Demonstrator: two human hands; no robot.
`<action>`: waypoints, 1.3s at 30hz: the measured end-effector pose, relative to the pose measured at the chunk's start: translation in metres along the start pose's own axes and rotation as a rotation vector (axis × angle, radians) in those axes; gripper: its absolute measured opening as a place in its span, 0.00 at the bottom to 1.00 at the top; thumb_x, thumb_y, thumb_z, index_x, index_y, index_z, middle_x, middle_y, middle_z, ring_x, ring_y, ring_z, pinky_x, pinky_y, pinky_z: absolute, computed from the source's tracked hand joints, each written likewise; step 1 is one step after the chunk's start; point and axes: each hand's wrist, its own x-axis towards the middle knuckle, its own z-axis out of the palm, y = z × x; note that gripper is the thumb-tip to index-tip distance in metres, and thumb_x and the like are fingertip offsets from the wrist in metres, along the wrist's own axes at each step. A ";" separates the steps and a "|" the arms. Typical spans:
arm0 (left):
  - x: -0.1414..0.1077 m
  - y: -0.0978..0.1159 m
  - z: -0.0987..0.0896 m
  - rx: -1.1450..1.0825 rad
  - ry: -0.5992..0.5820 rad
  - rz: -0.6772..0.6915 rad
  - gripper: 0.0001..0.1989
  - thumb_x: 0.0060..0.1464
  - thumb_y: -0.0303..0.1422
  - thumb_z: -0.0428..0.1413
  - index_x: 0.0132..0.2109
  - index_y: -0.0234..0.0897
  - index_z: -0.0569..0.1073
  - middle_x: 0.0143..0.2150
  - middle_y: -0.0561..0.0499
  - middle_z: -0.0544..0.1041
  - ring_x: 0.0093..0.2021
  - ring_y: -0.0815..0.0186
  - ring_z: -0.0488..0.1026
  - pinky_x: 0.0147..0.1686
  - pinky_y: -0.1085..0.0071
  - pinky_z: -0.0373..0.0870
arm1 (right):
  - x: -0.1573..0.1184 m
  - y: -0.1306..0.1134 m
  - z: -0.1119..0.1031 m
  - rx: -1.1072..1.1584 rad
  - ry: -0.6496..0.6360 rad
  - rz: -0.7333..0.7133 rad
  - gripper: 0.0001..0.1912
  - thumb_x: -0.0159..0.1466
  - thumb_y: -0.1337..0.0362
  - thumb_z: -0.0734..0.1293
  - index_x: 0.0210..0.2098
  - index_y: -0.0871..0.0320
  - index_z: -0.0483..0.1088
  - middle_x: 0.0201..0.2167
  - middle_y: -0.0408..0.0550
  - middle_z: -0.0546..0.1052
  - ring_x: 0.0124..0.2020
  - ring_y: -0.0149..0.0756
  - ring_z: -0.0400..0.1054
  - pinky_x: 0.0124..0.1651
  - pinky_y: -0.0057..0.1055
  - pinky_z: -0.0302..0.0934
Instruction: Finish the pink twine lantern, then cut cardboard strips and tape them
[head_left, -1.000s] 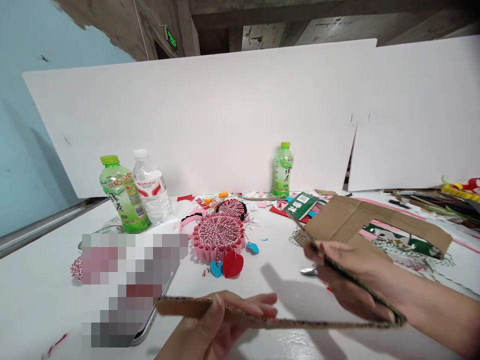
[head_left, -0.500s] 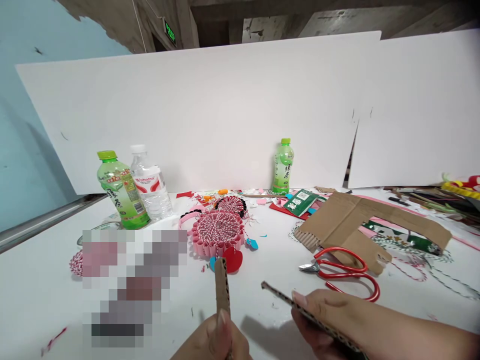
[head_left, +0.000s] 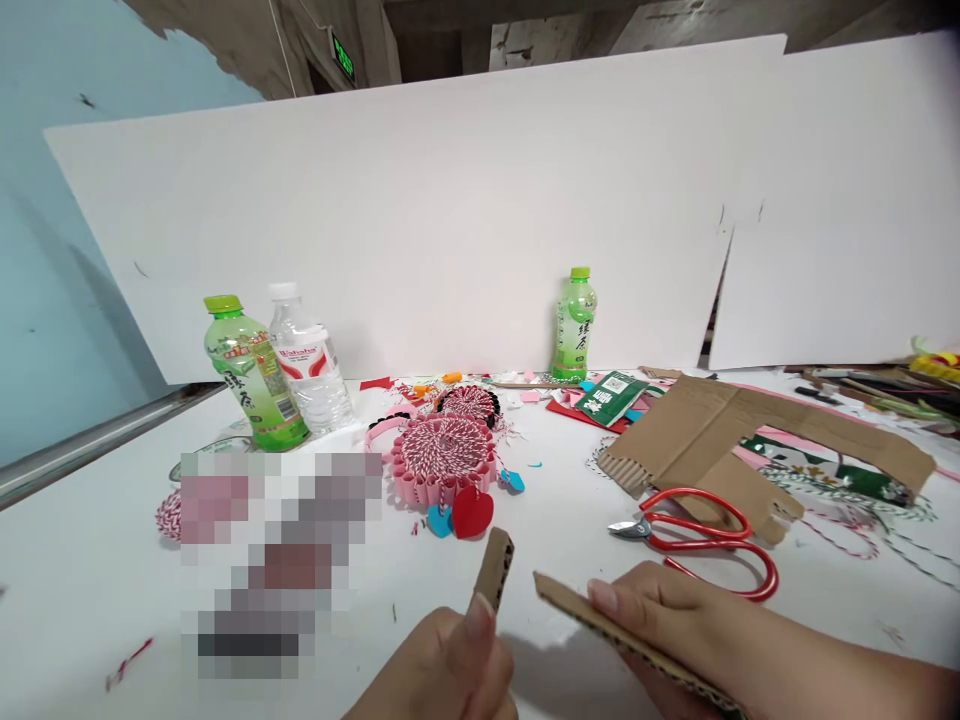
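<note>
My left hand [head_left: 457, 660] is closed around a narrow cardboard strip [head_left: 493, 570], whose corrugated edge faces right and whose tip points up and away. In my right hand [head_left: 675, 630] is a second piece of cardboard [head_left: 574, 602], pinched between thumb and fingers, its end angled toward the first strip. The two ends are close but apart. Beyond my right hand lie red-handled scissors [head_left: 701, 525]. Past the left strip, a red heart [head_left: 472, 512] and blue paper shapes hang from a pink pleated disc [head_left: 442, 455] wound with red-and-white string.
Cut cardboard [head_left: 697, 430] lies at right, with green-and-white string around it. Two bottles, one green tea [head_left: 259, 375] and one water [head_left: 307, 365], stand at left; another green bottle [head_left: 576, 325] stands at the white panel [head_left: 480, 220]. Paper scraps litter the back. A pixelated patch hides the table's left.
The left strip has tilted to the right and moved right. The right piece has turned slightly, showing more of its flat face. The view has shifted a little.
</note>
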 end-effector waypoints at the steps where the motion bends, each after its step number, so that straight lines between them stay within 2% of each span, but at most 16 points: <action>1: -0.001 0.000 0.000 -0.033 0.020 0.008 0.37 0.40 0.65 0.51 0.09 0.39 0.52 0.05 0.61 0.50 0.07 0.78 0.44 0.12 0.75 0.35 | 0.000 0.000 0.000 0.047 -0.022 -0.011 0.31 0.59 0.36 0.57 0.17 0.55 0.58 0.06 0.36 0.57 0.08 0.25 0.49 0.14 0.25 0.45; 3: -0.003 0.001 0.001 -0.121 0.069 0.015 0.36 0.45 0.62 0.52 0.10 0.38 0.52 0.06 0.61 0.49 0.08 0.78 0.43 0.13 0.75 0.37 | 0.000 -0.003 -0.002 0.169 -0.065 -0.039 0.30 0.59 0.37 0.57 0.16 0.55 0.57 0.06 0.36 0.56 0.09 0.26 0.50 0.15 0.25 0.47; 5: -0.003 0.003 0.003 -0.196 0.098 0.014 0.34 0.47 0.59 0.54 0.11 0.38 0.54 0.06 0.61 0.52 0.09 0.78 0.43 0.14 0.76 0.39 | -0.001 -0.008 -0.005 0.284 -0.091 -0.087 0.28 0.57 0.39 0.62 0.17 0.56 0.58 0.08 0.37 0.59 0.11 0.26 0.53 0.17 0.24 0.49; 8: -0.002 0.005 0.004 -0.270 0.098 0.016 0.30 0.46 0.55 0.58 0.14 0.37 0.59 0.07 0.62 0.55 0.10 0.78 0.45 0.16 0.76 0.46 | -0.001 -0.011 -0.008 0.355 -0.054 -0.132 0.27 0.53 0.41 0.66 0.19 0.56 0.57 0.11 0.34 0.58 0.12 0.22 0.49 0.17 0.22 0.46; 10: -0.001 0.005 0.006 -0.268 0.072 0.011 0.29 0.47 0.54 0.58 0.15 0.37 0.59 0.07 0.62 0.56 0.09 0.78 0.46 0.16 0.76 0.48 | 0.002 -0.007 -0.008 0.265 -0.026 -0.106 0.26 0.56 0.40 0.65 0.20 0.56 0.57 0.09 0.32 0.55 0.11 0.21 0.44 0.14 0.21 0.40; 13: -0.001 0.005 0.008 -0.163 0.072 -0.012 0.30 0.49 0.56 0.56 0.15 0.38 0.58 0.06 0.63 0.54 0.07 0.78 0.44 0.14 0.76 0.46 | 0.005 0.002 -0.008 0.001 -0.043 -0.046 0.25 0.60 0.40 0.61 0.23 0.56 0.59 0.09 0.31 0.53 0.09 0.20 0.41 0.11 0.22 0.34; 16: -0.004 0.005 0.011 0.000 0.129 -0.049 0.31 0.49 0.58 0.53 0.15 0.39 0.56 0.06 0.64 0.52 0.07 0.78 0.41 0.13 0.74 0.40 | 0.000 0.000 -0.007 -0.195 -0.070 0.006 0.26 0.60 0.38 0.60 0.26 0.56 0.62 0.11 0.33 0.55 0.10 0.20 0.44 0.10 0.21 0.36; 20: -0.006 0.006 0.014 0.301 0.109 -0.121 0.34 0.45 0.63 0.50 0.12 0.39 0.56 0.07 0.62 0.51 0.09 0.78 0.41 0.13 0.72 0.33 | -0.013 -0.013 -0.007 -0.393 -0.102 0.120 0.26 0.62 0.40 0.58 0.35 0.57 0.68 0.11 0.35 0.58 0.11 0.22 0.50 0.11 0.20 0.40; 23: -0.007 0.008 0.015 0.393 0.138 -0.141 0.34 0.42 0.66 0.49 0.13 0.40 0.56 0.08 0.63 0.50 0.10 0.78 0.41 0.13 0.71 0.32 | -0.017 -0.018 -0.007 -0.437 -0.103 0.118 0.27 0.62 0.39 0.58 0.37 0.58 0.69 0.11 0.35 0.58 0.12 0.23 0.51 0.13 0.20 0.42; 26: -0.009 0.008 0.015 0.317 0.149 -0.126 0.33 0.43 0.65 0.48 0.16 0.40 0.56 0.07 0.63 0.50 0.09 0.78 0.41 0.12 0.73 0.34 | -0.012 -0.013 -0.008 -0.357 -0.096 0.094 0.28 0.61 0.37 0.57 0.33 0.57 0.66 0.10 0.35 0.58 0.12 0.23 0.50 0.14 0.19 0.43; 29: -0.009 0.006 0.013 0.174 0.219 -0.109 0.30 0.45 0.62 0.51 0.22 0.38 0.61 0.08 0.63 0.54 0.10 0.78 0.45 0.12 0.77 0.38 | -0.006 -0.005 -0.008 -0.204 -0.056 0.056 0.28 0.60 0.36 0.56 0.26 0.57 0.60 0.10 0.33 0.57 0.11 0.21 0.46 0.13 0.21 0.39; 33: -0.008 0.006 0.009 0.084 0.303 -0.028 0.24 0.46 0.53 0.60 0.39 0.40 0.64 0.18 0.59 0.71 0.13 0.78 0.59 0.14 0.83 0.51 | 0.000 -0.005 -0.007 -0.045 -0.069 -0.062 0.29 0.55 0.35 0.63 0.23 0.57 0.58 0.14 0.31 0.54 0.11 0.19 0.42 0.13 0.22 0.33; 36: -0.011 0.007 0.008 0.200 0.310 0.111 0.25 0.52 0.48 0.59 0.53 0.46 0.62 0.30 0.57 0.73 0.14 0.79 0.62 0.14 0.81 0.57 | 0.000 -0.011 -0.005 0.068 -0.062 -0.117 0.30 0.48 0.36 0.68 0.26 0.56 0.59 0.13 0.30 0.55 0.11 0.18 0.41 0.14 0.23 0.30; 39: -0.015 0.011 0.007 0.460 0.284 0.194 0.26 0.57 0.44 0.56 0.61 0.51 0.62 0.36 0.53 0.72 0.18 0.77 0.62 0.18 0.78 0.61 | -0.003 -0.017 -0.003 0.136 -0.032 -0.110 0.30 0.46 0.38 0.71 0.30 0.55 0.61 0.14 0.30 0.58 0.13 0.19 0.42 0.15 0.22 0.32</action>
